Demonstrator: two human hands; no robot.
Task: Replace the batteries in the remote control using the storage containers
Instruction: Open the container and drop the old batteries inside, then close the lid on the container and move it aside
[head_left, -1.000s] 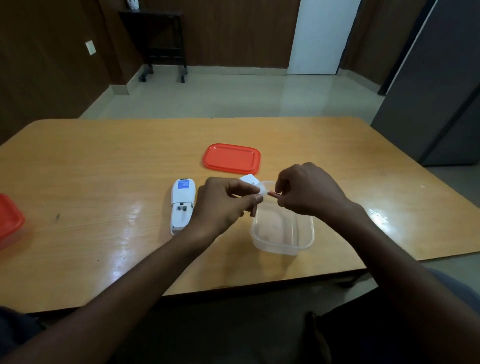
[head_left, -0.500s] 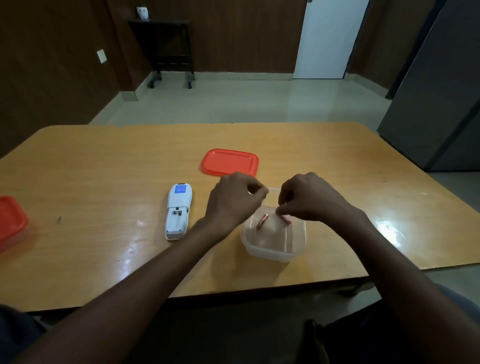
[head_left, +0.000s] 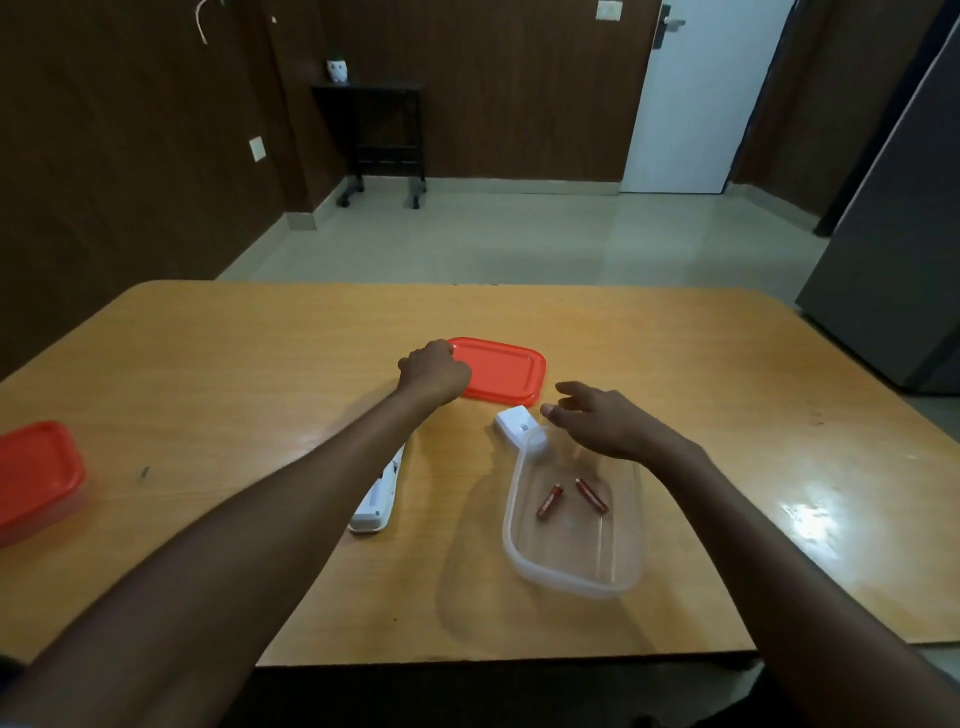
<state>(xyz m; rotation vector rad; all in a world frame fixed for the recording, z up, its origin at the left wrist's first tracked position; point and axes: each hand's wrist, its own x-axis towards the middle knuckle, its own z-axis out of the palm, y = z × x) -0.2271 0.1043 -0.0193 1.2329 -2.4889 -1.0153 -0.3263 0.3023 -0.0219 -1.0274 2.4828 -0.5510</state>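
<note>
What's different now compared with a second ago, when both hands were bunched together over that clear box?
Both hands let go of the two red batteries, which now lie in the clear container. The left hand moved away to the red lid and closed on its edge. The right hand opened, empty. The white battery cover now lies on the table. Remote and lid stayed put.

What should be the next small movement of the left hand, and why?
Probably lift the red lid and bring it over the clear container. The left hand already grips its edge, and two batteries lie in the open container.
</note>
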